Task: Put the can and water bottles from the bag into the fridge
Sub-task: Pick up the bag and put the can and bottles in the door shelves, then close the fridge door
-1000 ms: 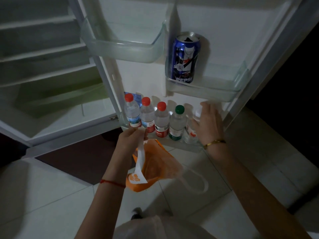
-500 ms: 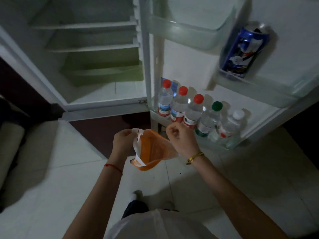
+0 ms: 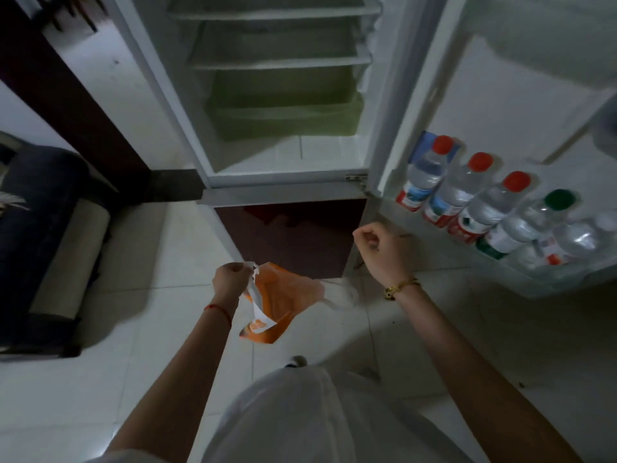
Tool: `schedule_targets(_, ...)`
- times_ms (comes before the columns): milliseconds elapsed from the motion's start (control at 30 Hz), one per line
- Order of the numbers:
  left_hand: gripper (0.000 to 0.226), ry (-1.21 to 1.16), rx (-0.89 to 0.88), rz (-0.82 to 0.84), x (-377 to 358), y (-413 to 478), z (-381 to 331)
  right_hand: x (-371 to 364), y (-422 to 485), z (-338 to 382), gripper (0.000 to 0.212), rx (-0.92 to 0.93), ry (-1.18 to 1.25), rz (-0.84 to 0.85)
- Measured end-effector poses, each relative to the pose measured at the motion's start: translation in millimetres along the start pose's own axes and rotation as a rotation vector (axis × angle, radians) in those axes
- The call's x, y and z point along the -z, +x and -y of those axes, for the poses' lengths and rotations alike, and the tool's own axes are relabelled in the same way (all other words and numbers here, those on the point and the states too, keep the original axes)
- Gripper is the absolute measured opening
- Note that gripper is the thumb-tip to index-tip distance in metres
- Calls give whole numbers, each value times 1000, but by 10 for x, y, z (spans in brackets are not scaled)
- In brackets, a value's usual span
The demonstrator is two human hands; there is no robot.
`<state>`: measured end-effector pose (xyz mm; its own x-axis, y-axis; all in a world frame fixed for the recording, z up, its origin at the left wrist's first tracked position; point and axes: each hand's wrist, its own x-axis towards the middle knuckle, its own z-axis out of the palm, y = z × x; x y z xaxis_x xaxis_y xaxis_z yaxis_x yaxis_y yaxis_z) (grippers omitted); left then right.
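An orange and white plastic bag hangs limp from my left hand, which grips one of its handles. My right hand is a closed fist with nothing in it, raised beside the bottom edge of the open fridge door. Several water bottles stand in a row in the lower door rack, three with red caps, one green, one white. The can is out of frame. The fridge interior shows bare shelves and a green drawer.
A dark sofa with a pale cushion stands at the left on the white tile floor. A dark wooden door frame runs beside the fridge. My white shirt fills the bottom centre.
My right hand left the bag's handle and lifted toward the door's lower edge. The view swung left, so the can on the upper door shelf dropped out of frame.
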<state>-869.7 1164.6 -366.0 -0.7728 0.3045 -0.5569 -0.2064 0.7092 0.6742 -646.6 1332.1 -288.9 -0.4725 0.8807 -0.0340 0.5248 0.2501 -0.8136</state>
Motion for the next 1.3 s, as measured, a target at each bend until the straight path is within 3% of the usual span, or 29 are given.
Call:
schedule_targets(133,35,101,46,25,367,514,443,-413,-34,269,14,-6,-17,30)
schedule_targets(433,34,118,-103,99,813,678,264,-868,-68,529,13,-37,1,-24)
schedule_targets(567,29,78,-292,122,883,605,-11,-842,-118,617,13,-35,-11,-72)
schedule_targets(700,23,22,-613,117,883,211,-485,-692,-182,706,16,-27,46,-172)
schedule_targets(833,21,-86,-845,236,793,-247,-908,-474,-253,752,15,-13,131,-290)
schedule_targets(1067,26,-192,-1033,477,601,-770,-1344,-21,-429,749,16,-5,158,-523)
schedule_targets(1300,25,-194,-1213,582,390,-1204,-1622,408,-711,824,13,-32,245,-743)
